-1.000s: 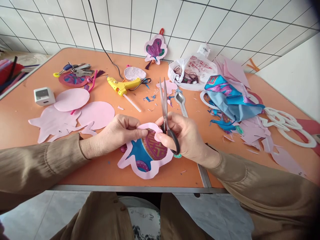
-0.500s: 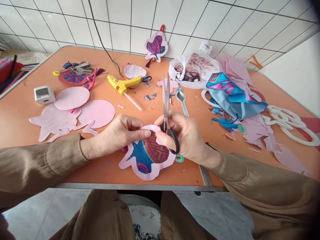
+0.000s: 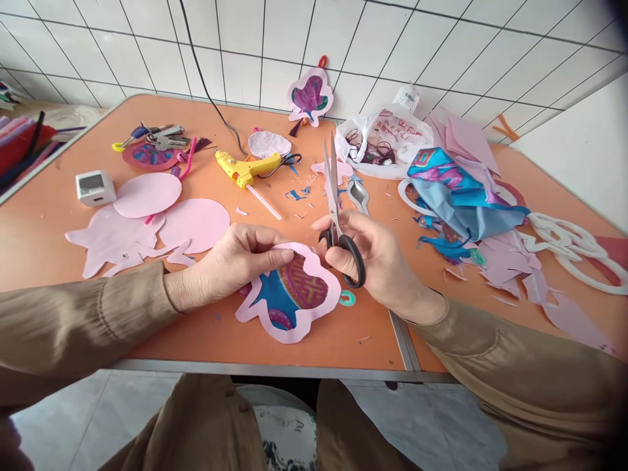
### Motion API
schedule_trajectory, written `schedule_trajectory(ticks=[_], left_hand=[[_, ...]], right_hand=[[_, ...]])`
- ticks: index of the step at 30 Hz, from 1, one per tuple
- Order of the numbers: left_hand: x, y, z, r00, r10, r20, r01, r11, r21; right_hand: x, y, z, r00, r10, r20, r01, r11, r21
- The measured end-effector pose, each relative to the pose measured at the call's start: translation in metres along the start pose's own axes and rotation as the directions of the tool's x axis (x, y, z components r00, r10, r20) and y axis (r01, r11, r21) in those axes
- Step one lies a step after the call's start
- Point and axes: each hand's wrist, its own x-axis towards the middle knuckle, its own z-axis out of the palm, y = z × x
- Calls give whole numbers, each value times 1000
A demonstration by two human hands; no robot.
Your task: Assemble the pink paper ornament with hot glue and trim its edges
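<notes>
My left hand (image 3: 235,258) pinches the top edge of a pink lobed paper cutout (image 3: 292,294) with blue and purple patterned fabric glued on it, held just above the orange table (image 3: 206,333). My right hand (image 3: 377,258) grips black-handled scissors (image 3: 338,209), blades nearly closed and pointing away from me, just right of the cutout and clear of its edge. A small teal ring (image 3: 347,299) lies beside the cutout.
Pink paper shapes (image 3: 147,222) lie at the left with a white cube (image 3: 95,188) and keys (image 3: 157,139). A yellow glue gun (image 3: 245,170) sits mid-table. Blue fabric (image 3: 456,190), a plastic bag (image 3: 387,140), white rings (image 3: 574,245) and scraps fill the right. A finished ornament (image 3: 309,97) leans on the tiled wall.
The scissors have come off the cutout's top edge and moved slightly right and away. The left hand keeps its pinch on the cutout, which has shifted a little.
</notes>
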Motion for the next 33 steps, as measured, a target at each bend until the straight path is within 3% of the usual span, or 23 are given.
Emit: schedule_trajectory(ticks=[5,11,16,25,33], left_hand=[[0,-1,-2,999,-41,-8,40,996,-75],[3,-6,-6,998,-29,-64,18,986,-169],[2,-6,-6,997,-26,-68,12,982,-191],[1,-5,-6,998,-27,-50,16,979,-203],[1,-1,-5,998,-34,-57,23,982,-186]], right_hand=[[3,8,-14,968,-162,191,178,982,-68],[3,15,-11,947,-47,319,50,999,-1],[-1,11,-5,953,-55,298,54,998,13],[1,10,-10,916,-10,402,8,1000,6],[-1,12,-7,922,-6,387,5,1000,4]])
